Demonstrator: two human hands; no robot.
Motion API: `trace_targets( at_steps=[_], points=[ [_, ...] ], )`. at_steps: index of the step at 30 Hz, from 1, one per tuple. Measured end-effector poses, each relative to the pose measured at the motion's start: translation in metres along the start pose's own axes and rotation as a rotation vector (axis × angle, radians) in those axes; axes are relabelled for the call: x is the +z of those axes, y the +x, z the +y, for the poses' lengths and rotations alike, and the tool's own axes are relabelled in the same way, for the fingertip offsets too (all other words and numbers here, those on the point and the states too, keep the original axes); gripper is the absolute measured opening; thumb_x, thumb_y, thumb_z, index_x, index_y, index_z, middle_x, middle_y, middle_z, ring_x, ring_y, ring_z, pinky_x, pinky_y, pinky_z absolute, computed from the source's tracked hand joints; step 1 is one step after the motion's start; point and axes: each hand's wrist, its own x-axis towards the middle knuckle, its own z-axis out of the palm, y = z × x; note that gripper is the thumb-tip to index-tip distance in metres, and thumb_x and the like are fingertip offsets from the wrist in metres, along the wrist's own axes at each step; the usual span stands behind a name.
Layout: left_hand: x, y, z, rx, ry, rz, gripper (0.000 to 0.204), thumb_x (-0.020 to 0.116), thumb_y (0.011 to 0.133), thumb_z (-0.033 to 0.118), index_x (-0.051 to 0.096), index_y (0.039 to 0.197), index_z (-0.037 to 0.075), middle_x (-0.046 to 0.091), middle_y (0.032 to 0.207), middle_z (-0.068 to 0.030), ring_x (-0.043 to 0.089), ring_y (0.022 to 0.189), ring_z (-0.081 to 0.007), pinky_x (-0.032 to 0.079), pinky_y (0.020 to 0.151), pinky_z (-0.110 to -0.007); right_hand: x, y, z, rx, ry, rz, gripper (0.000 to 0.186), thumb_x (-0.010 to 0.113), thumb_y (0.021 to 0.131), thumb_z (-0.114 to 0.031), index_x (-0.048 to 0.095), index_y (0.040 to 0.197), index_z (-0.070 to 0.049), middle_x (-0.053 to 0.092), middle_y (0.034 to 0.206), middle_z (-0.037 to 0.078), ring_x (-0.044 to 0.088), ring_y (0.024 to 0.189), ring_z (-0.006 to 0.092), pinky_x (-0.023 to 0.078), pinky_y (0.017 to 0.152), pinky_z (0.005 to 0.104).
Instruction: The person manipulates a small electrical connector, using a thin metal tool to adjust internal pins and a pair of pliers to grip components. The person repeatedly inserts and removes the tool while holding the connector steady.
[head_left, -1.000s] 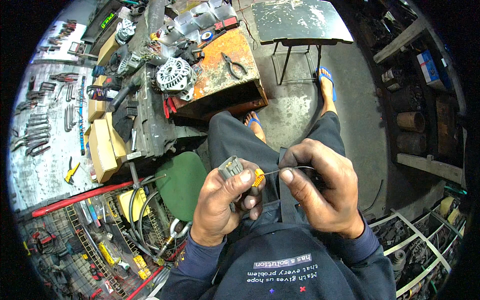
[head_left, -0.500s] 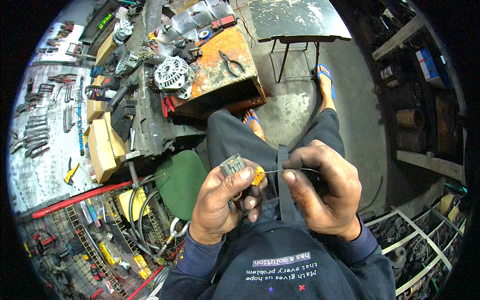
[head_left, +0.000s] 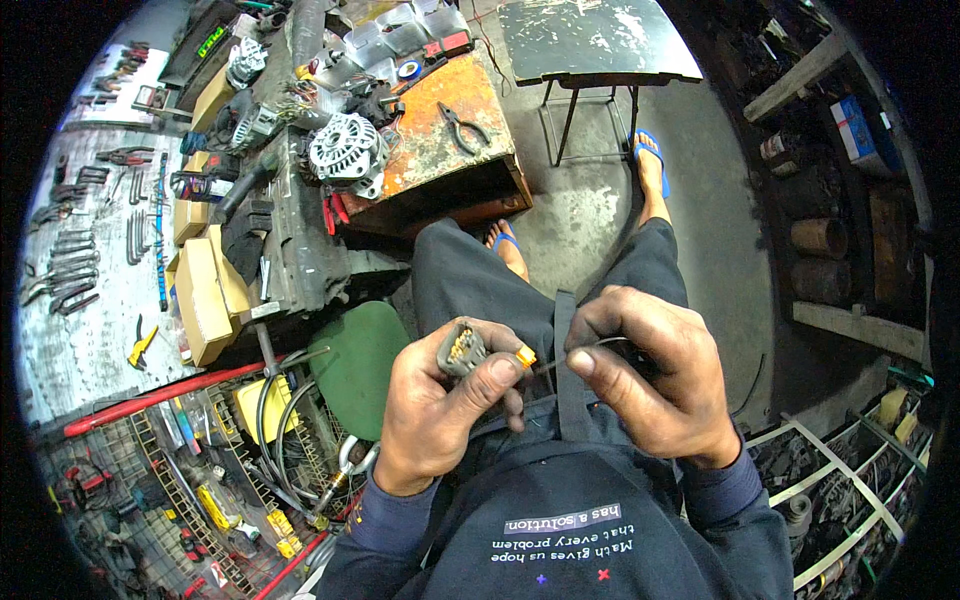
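Note:
My left hand is closed around a grey electrical connector, whose open face shows yellowish parts inside. A small orange piece sticks out past the thumb of that hand. Whether it is joined to the grey connector is hidden by my fingers. Opposite it, my right hand pinches a thin dark wire-like piece between thumb and forefinger. Its near end points toward the orange piece; I cannot tell if they touch. Both hands are held above my lap.
Pliers and an alternator rest on a worn orange bench ahead. A green seat stands left of my hands, near a tool-filled wire rack. A black-topped stand is at the front, and shelves line the right.
My left hand has turned the grey connector so its open face shows more, and shifted slightly left. My right hand has moved slightly right and down.

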Motion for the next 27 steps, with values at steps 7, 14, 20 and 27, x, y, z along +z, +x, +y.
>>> trace_targets(
  at_steps=[7, 14, 20, 27],
  points=[
    [0.001, 0.002, 0.01, 0.568, 0.769, 0.034, 0.033, 0.081, 0.077, -0.004, 0.07, 0.108, 0.001, 0.073, 0.102, -0.0151, 0.074, 0.096, -0.0299, 0.057, 0.086, -0.037, -0.006, -0.007, -0.003, -0.067, -0.069, 0.148, 0.011, 0.074, 0.089, -0.004, 0.067, 0.095, 0.002, 0.065, 0.08, 0.013, 0.064, 0.068, 0.0272, 0.05, 0.063, 0.034],
    [0.004, -0.001, 0.015, 0.707, 0.866, 0.022, 0.045, 0.076, 0.066, -0.012, 0.071, 0.108, 0.0, 0.072, 0.104, -0.016, 0.072, 0.097, -0.0323, 0.058, 0.085, -0.039, 0.004, -0.008, -0.011, -0.195, -0.087, 0.205, 0.019, 0.073, 0.079, 0.01, 0.067, 0.097, 0.005, 0.068, 0.082, 0.014, 0.062, 0.063, 0.0255, 0.049, 0.057, 0.035],
    [0.005, -0.003, 0.014, 0.707, 0.836, 0.03, 0.047, 0.077, 0.064, -0.014, 0.071, 0.108, 0.001, 0.073, 0.102, -0.0152, 0.073, 0.096, -0.0314, 0.058, 0.084, -0.039, 0.004, -0.01, -0.015, -0.188, -0.139, 0.17, 0.018, 0.073, 0.08, 0.007, 0.067, 0.097, 0.003, 0.07, 0.082, 0.013, 0.064, 0.065, 0.0217, 0.05, 0.057, 0.0322],
    [0.006, -0.004, 0.016, 0.706, 0.847, 0.035, 0.045, 0.079, 0.065, -0.012, 0.072, 0.107, 0.001, 0.073, 0.101, -0.0151, 0.073, 0.095, -0.0316, 0.059, 0.084, -0.039, 0.006, -0.01, -0.013, -0.22, -0.132, 0.206, 0.023, 0.074, 0.077, 0.008, 0.067, 0.098, 0.001, 0.067, 0.079, 0.013, 0.061, 0.058, 0.0243, 0.048, 0.052, 0.0344]
  ],
)
